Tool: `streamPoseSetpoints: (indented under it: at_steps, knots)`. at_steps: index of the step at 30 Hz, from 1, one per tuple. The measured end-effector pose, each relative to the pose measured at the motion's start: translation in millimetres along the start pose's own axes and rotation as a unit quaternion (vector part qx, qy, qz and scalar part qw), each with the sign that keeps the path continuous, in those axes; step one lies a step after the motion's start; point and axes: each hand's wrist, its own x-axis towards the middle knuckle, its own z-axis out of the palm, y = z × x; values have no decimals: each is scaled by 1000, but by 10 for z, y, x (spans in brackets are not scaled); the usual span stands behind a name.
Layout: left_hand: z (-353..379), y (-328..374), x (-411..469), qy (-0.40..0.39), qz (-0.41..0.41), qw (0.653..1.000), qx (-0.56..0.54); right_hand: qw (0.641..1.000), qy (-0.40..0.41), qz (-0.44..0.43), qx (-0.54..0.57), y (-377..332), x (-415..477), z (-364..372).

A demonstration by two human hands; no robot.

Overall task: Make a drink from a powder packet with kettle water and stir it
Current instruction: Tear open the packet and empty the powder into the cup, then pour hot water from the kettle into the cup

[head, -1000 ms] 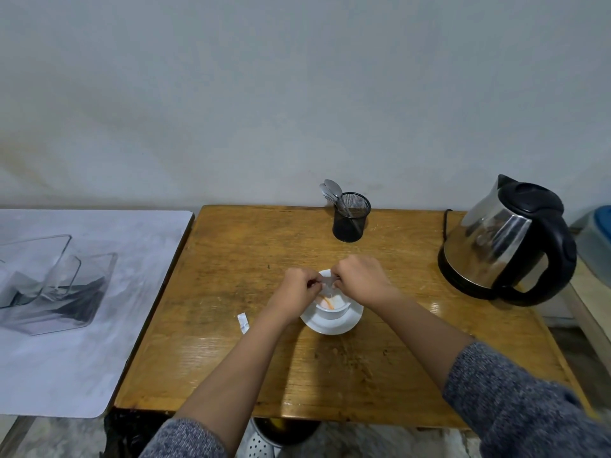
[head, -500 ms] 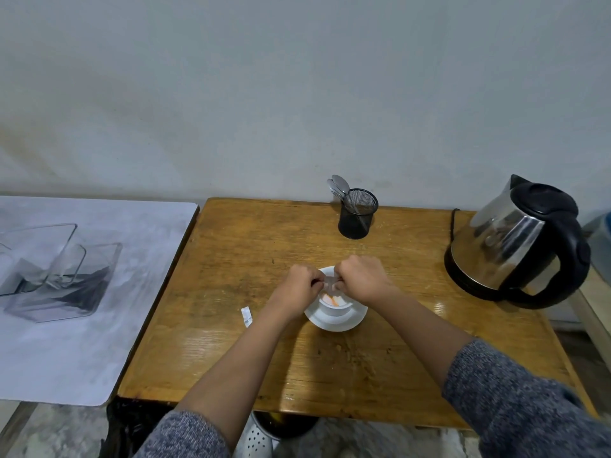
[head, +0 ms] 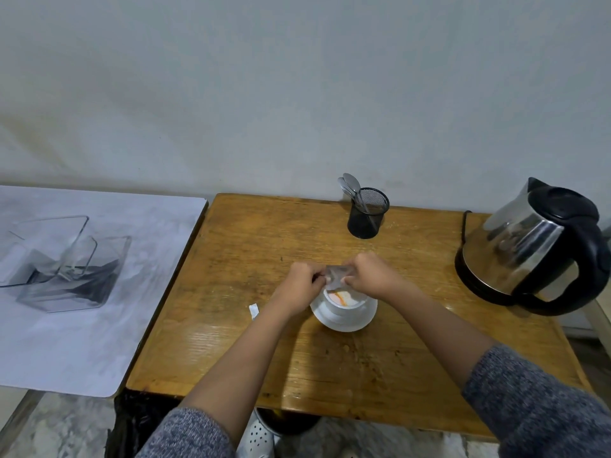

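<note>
A white cup (head: 344, 300) stands on a white saucer (head: 344, 320) in the middle of the wooden table (head: 297, 365). Pale powder with an orange streak lies inside the cup. Both my hands pinch a small silvery powder packet (head: 334, 276) just above the cup's far rim: my left hand (head: 299, 285) on its left side, my right hand (head: 368, 276) on its right. A steel kettle with a black handle (head: 535, 249) sits on its base at the table's right edge. Spoons (head: 350, 190) stand in a black mesh holder (head: 367, 218) at the back.
A torn white scrap of packet (head: 254, 310) lies on the table left of my left wrist. A lower grey-white surface (head: 82, 325) to the left carries clear glass dishes (head: 62, 262). The kettle's cord (head: 465, 223) runs along the back right.
The view has tilted, so everything sits a little lower and further right. My hands stay over the cup and now hold the packet spread more visibly between them.
</note>
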Motion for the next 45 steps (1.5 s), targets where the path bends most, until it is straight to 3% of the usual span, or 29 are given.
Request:
streamPoseSetpoints:
  at_steps: [7,13,20,24,32,39,45]
  knots:
    - [-225,-293,-145,92,-113,966,-212,958,59,3,281,-267,104,-22]
    - [-431,-755,-459,166,-187,931,-267,959,70,-11,274,-821,301,475]
    - [-207,-1145,-990,200,-284,916,-202,981,-22,-29,191,-1032,363,1249]
    - [-110,-1200,-1052,192,-289,925,-155,987,-48,-75,136,-1031,321,1396]
    - [63,-1186,-1085,220,-277,932,-73,988,-4,-151,34,-856,108,1531]
    - [125,-1205,-1145,166,-205,957,118,980,-41,-195,-6,-704,-117,1494]
    - [52,-953,-927,77,-248,935,240,975,13,-219,27,-552,-349,1150]
